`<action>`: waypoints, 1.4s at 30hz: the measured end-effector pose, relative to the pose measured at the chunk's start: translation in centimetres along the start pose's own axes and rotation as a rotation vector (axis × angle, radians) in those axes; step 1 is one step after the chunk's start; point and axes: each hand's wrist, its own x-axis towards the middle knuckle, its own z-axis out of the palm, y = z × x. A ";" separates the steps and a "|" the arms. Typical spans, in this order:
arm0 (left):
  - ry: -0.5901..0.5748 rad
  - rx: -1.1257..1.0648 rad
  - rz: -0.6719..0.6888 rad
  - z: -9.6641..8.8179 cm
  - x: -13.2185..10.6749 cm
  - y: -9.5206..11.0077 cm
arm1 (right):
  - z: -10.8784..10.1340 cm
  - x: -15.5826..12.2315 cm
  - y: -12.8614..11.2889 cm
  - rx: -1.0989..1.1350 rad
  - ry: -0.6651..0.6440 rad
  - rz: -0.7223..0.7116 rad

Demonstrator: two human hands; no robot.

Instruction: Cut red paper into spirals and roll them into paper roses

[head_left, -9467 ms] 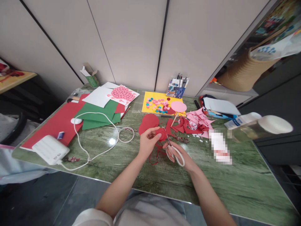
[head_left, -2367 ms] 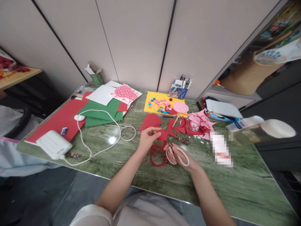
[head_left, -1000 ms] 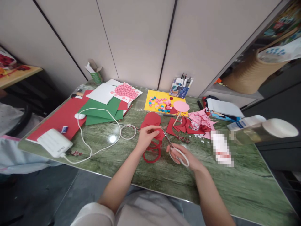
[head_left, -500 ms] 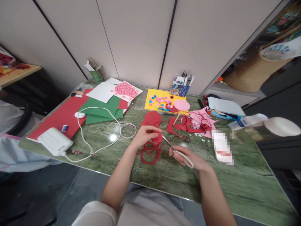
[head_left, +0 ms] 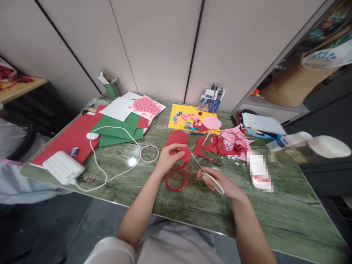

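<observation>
My left hand pinches a small round piece of red paper between thumb and fingers, above the middle of the table. In my right hand is a pair of scissors with light handles, my fingers through the loops. The blades point up and left, their tips close to the edge of the red paper. Behind my left hand lies a larger red paper disc. Below it, a thin curled red paper strip rests on the green table.
To the left lie green paper, red sheets, a white power bank and its looped cable. Behind my hands are a yellow sheet with small balls and a pen pack. Crumpled pink paper and bottles stand to the right.
The red paper in my left hand has turned and now shows more of its round face. The scissor tips have shifted slightly off its edge. The red strip below has changed shape slightly.
</observation>
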 end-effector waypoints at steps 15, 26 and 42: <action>-0.025 0.038 -0.070 0.3 -0.1 -0.1 | 0.4 0.1 -0.4 0.028 0.028 -0.007; -0.059 0.085 -0.056 0.1 -0.2 0.3 | 0.3 0.1 0.3 0.040 0.002 0.003; -0.158 0.102 -0.054 -0.5 0.0 0.6 | -0.1 -0.5 -0.1 -0.006 -0.054 0.034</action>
